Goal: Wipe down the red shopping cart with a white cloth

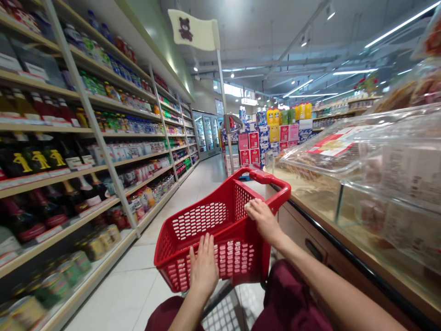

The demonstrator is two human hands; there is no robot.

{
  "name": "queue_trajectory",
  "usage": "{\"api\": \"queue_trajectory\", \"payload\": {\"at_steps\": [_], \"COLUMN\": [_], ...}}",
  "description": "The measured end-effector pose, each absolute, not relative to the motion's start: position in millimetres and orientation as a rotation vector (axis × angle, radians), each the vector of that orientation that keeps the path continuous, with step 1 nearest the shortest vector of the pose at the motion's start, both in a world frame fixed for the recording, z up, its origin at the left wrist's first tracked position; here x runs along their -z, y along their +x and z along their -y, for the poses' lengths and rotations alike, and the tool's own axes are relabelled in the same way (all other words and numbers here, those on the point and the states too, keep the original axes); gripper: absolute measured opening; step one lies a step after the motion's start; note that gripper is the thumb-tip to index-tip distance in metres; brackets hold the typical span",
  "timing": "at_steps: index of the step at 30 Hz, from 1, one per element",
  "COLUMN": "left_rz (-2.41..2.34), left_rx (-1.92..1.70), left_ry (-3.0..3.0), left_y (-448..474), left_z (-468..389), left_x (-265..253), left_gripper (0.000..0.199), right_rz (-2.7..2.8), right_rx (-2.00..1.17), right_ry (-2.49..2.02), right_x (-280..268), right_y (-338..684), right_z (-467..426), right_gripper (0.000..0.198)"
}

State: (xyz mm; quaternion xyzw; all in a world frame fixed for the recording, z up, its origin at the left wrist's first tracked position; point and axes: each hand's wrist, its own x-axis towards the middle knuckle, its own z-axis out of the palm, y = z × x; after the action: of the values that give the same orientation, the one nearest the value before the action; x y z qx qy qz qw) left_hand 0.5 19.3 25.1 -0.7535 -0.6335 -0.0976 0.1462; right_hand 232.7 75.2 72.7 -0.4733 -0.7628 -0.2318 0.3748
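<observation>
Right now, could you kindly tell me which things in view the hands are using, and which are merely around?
In use:
- left hand, at the near side
- right hand, at the rim
- red perforated plastic cart basket

Merely around:
- cream flag with brown bear
- dark bottles with yellow figures
- stacked red and pink cartons
- clear plastic containers

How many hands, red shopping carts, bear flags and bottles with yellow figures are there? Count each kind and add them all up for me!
Hands: 2, the left hand and the right hand
Red shopping cart: 1
Bear flag: 1
Bottles with yellow figures: 3
Total: 7
</observation>
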Motion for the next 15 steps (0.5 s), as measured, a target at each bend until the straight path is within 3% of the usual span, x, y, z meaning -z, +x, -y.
{"api": "queue_trajectory", "payload": {"at_steps": [4, 10, 15], "left_rz": [1.889, 1.831, 1.913], "left_rx": [0.312, 0.289, 0.301], "left_ry": [-2.155, -2.190, -2.147], "left_y": [7.0, -5.5, -17.0], "left_z": [-19.4, -17.3, -15.3], "left_x": [-25.5, -26.4, -26.9], "left_gripper": [0.074, 0.071, 0.072], "right_rz": [1.809, 2.063, 1.892], "right_rx": [0.543, 0.431, 0.454], "right_ry": [-1.306, -1.109, -1.157], "right_x": [-75.3, -43.4, -54.5], "right_y": [234.6, 177.5, 203.6], "right_z": [-77.2, -71.5, -79.3], "right_gripper": [0.036, 0.031, 0.035]}}
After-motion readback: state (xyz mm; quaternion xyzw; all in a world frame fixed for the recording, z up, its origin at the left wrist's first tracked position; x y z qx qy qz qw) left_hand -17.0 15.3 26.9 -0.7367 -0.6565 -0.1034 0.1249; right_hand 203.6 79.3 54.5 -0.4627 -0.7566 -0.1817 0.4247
